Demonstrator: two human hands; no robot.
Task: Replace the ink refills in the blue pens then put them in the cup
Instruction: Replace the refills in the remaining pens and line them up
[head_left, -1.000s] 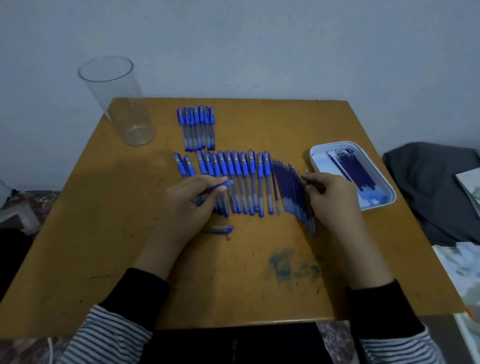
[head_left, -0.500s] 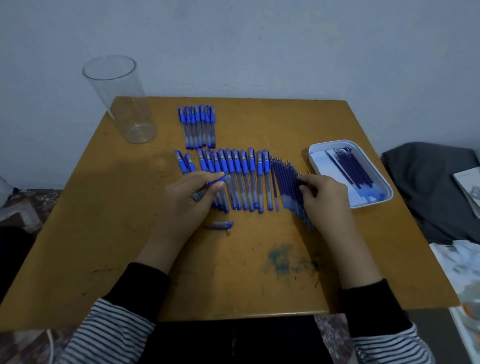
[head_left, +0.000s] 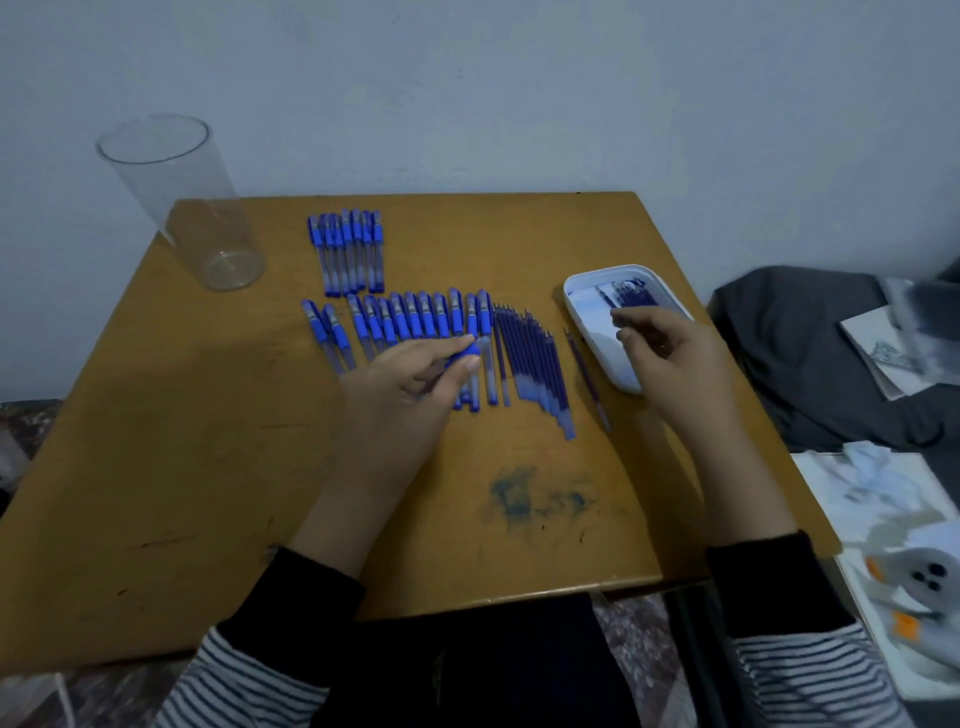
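left hand (head_left: 405, 400) is pinching a blue pen (head_left: 463, 358) over the pen row (head_left: 413, 318) | right hand (head_left: 675, 358) is hovering above the white tray (head_left: 629, 387) near the table (head_left: 208, 467) right edge, fingers curled, grip unclear | cup (head_left: 182, 208) is standing at the far-left corner

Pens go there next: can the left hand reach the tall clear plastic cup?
Probably yes: nothing stands between the left hand, gripping a blue pen, and the tall clear plastic cup far left.

Bare left hand (head_left: 400, 400), bare right hand (head_left: 670, 358), black cuffs (head_left: 317, 587), striped outer sleeves (head_left: 244, 686) — grey and white
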